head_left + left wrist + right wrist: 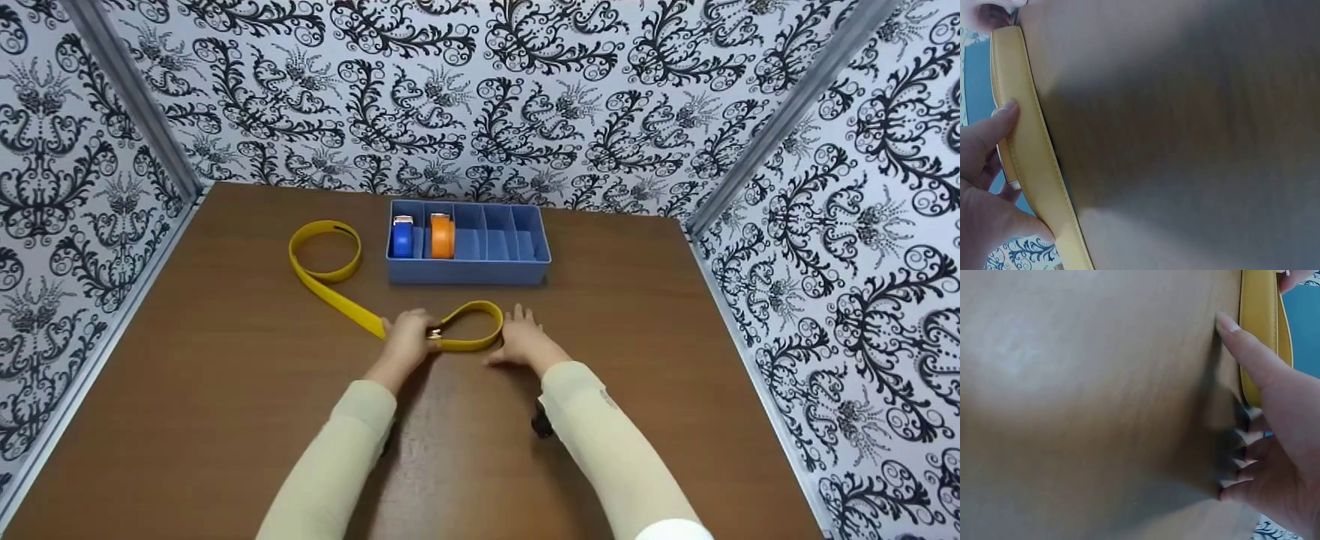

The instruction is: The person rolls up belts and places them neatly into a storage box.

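A yellow belt [349, 309] stands on its edge on the table, one end coiled at the left and the buckle end bent into a loop. My left hand [407, 339] pinches the belt just left of its metal buckle [435, 333]; in the left wrist view the thumb and a finger [1004, 118] press on the yellow band [1033, 129]. Beside the loop's right end is my right hand [523, 341], fingers spread. The right wrist view shows its thumb [1247, 349] extended along the band [1258, 304]; whether it touches is unclear.
Behind the hands stands a blue-grey divided box [469, 273]. A rolled blue belt [403, 238] sits in its leftmost compartment, and a rolled orange belt [442, 237] in the one beside it. Patterned walls [480, 97] enclose the brown table [225, 360] at the back and sides.
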The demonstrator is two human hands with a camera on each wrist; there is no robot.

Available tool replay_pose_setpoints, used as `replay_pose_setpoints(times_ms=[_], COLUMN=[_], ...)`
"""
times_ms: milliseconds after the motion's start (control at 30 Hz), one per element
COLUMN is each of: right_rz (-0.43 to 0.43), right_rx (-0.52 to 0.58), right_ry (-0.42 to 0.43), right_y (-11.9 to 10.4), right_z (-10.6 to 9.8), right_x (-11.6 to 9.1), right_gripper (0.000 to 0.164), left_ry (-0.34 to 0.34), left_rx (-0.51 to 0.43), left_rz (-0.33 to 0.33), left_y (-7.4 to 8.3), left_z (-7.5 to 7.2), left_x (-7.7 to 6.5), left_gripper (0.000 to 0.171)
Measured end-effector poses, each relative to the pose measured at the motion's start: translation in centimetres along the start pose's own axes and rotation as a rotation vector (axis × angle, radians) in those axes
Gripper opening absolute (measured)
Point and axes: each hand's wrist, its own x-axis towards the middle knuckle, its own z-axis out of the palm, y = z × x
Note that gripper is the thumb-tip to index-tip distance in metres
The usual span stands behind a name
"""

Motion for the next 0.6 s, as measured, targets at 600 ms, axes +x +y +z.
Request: replay_pose_setpoints(times_ms=[600], right_rz=[-0.459], right_rx=[-0.082], right_ry=[0.220], right_y=[-3.5], right_z=[2.4], right_x=[-2.1], right_gripper=[0.078], left_ry=[-0.104], left_rx=[-0.210], left_rz=[0.028], left_y=[2.9], left_z=[1.4], left_x=[-1.6], left_gripper=[0.061])
